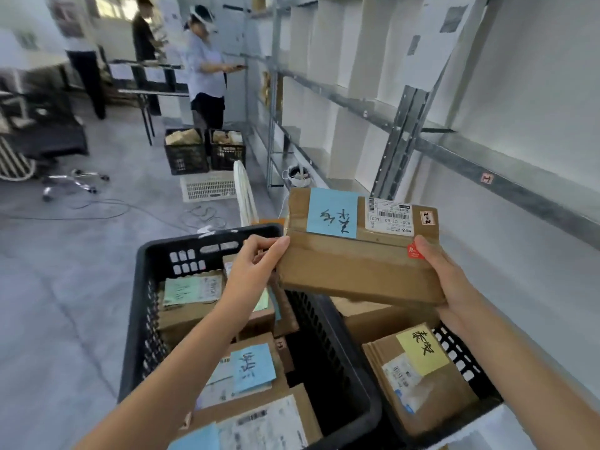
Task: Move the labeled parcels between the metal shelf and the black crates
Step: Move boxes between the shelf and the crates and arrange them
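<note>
Head view. The step in hand is judged to be a transfer from crate to shelf. One parcel (360, 251) is held in the air at centre frame, above the gap between the two black crates and touching neither.

- Left hand (256, 264): clamped on the parcel's left edge, thumb on top, fingers curled underneath. The forearm rises from the lower left of the frame.
- Right hand (444, 277): clamped on the parcel's right end, thumb on the top face near a red sticker, palm and fingers supporting from below. The forearm enters from the lower right.
- Parcel attitude: roughly level, with the far edge slightly raised. A blue note (331, 212) and a small numbered sticker (426, 217) face the camera.
- Left crate (207, 241) and right crate (464, 355): both hold further labelled parcels, lower centre of the frame.
- Metal shelf (406, 125): runs along the right side and upper right. Its visible levels appear bare, and a small tag (486, 179) sits on the beam.

Next move, as a judgement: compare the parcel's sticker with the shelf tag, then carry the parcel up and to the right. Keep it level and clear of the beam edge before setting it on the shelf.
</note>
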`<action>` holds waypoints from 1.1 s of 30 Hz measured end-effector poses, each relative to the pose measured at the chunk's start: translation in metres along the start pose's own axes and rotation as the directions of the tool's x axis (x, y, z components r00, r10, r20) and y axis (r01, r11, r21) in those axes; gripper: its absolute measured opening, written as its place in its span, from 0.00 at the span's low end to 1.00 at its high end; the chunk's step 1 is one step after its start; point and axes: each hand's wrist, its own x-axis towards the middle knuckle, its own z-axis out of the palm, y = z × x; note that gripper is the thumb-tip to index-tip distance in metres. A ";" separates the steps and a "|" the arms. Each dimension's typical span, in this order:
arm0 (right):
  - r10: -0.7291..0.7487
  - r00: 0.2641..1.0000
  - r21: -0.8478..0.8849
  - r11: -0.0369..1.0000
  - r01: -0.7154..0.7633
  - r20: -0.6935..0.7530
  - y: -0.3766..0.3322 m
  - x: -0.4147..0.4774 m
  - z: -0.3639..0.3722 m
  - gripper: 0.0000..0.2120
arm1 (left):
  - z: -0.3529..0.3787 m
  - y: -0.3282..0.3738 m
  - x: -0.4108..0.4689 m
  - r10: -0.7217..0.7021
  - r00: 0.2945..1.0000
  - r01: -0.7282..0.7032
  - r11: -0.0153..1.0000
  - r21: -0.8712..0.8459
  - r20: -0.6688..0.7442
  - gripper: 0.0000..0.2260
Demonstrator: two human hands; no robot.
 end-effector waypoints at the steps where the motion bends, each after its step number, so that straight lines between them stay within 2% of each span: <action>1: 0.008 0.999 0.000 1.000 -0.008 0.034 0.003 0.007 0.011 0.25 | -0.013 -0.001 0.000 -0.006 1.000 0.006 1.000 0.021 -0.029 0.14; 5: 0.034 0.994 0.007 0.999 -0.035 0.106 0.013 0.032 0.045 0.27 | -0.054 -0.007 -0.004 -0.003 0.989 0.017 0.996 0.090 -0.147 0.17; 9: 0.060 0.993 0.029 0.998 -0.063 0.105 0.014 0.056 0.042 0.25 | -0.073 -0.010 -0.009 0.014 0.979 0.019 0.987 0.158 -0.202 0.11; 12: 0.115 0.992 0.043 0.992 -0.117 0.051 0.009 0.073 0.015 0.37 | -0.069 -0.011 -0.005 0.020 0.979 0.016 0.985 0.174 -0.204 0.11; 13: 0.131 0.991 0.048 0.990 -0.132 0.021 0.007 0.078 0.004 0.39 | -0.063 -0.011 -0.004 0.017 0.979 0.017 0.986 0.167 -0.201 0.10; 19: 0.191 0.977 0.103 0.978 -0.182 -0.092 0.007 0.112 -0.069 0.34 | 0.004 -0.021 0.009 0.011 0.996 0.008 0.978 0.208 -0.093 0.10; 23: 0.225 0.967 0.064 0.974 -0.219 -0.117 0.011 0.130 -0.104 0.32 | 0.050 -0.029 0.024 0.024 0.997 -0.004 0.968 0.250 -0.077 0.11; 28: 0.205 0.977 -0.047 0.977 -0.207 -0.054 0.005 0.161 -0.116 0.32 | 0.102 -0.040 0.047 -0.009 0.998 0.032 0.936 0.351 -0.067 0.12; 33: 0.224 0.971 -0.117 0.970 -0.214 0.087 0.022 0.201 -0.097 0.25 | 0.132 -0.063 0.068 -0.094 0.991 0.129 0.870 0.476 -0.097 0.19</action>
